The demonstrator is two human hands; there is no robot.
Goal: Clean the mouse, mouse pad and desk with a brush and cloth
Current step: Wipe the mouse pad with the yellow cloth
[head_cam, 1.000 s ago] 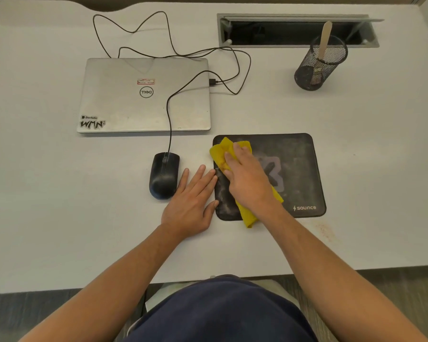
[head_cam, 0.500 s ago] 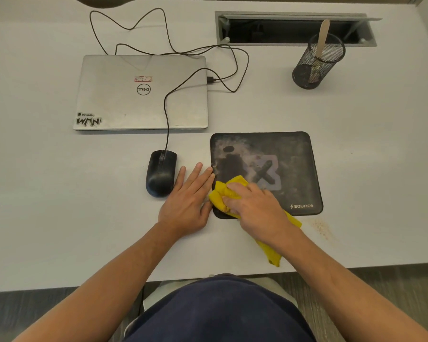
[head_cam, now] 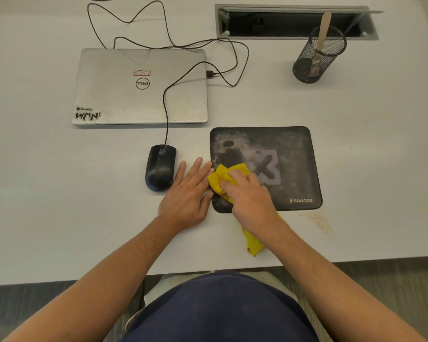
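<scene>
1. Right hand point(head_cam: 247, 196) is down on the near-left corner of the pad point(head_cam: 292, 169), fingers point(head_cam: 235, 175) curled and clamped on a bunched yellow cloth point(head_cam: 224, 177).
2. A tail of the cloth trails out under the wrist onto the desk point(head_cam: 59, 193), near the front edge.
3. Left hand point(head_cam: 185, 193) lies flat on the desk between mouse point(head_cam: 160, 167) and pad, fingers spread and holding nothing, tips against the pad's left edge; it looks to be pinning the pad.
4. To wipe well, I'd say: keep that left hand braced, press evenly, and work in overlapping strokes from the left toward the far right.
5. The pad looks far from done: black with a pale X logo, and a greyish, blotchy film over most of it, heaviest at far left, with a couple of dark clean patches.
6. The mouse sits just left of the pad, black and faintly dusty, its cable running to the laptop point(head_cam: 141, 87).
7. A speck-strewn stain point(head_cam: 316, 219) marks the desk just near the pad's right corner.
8. No brush that I can pick out; a stick stands in the mesh cup point(head_cam: 316, 60) far right.
</scene>
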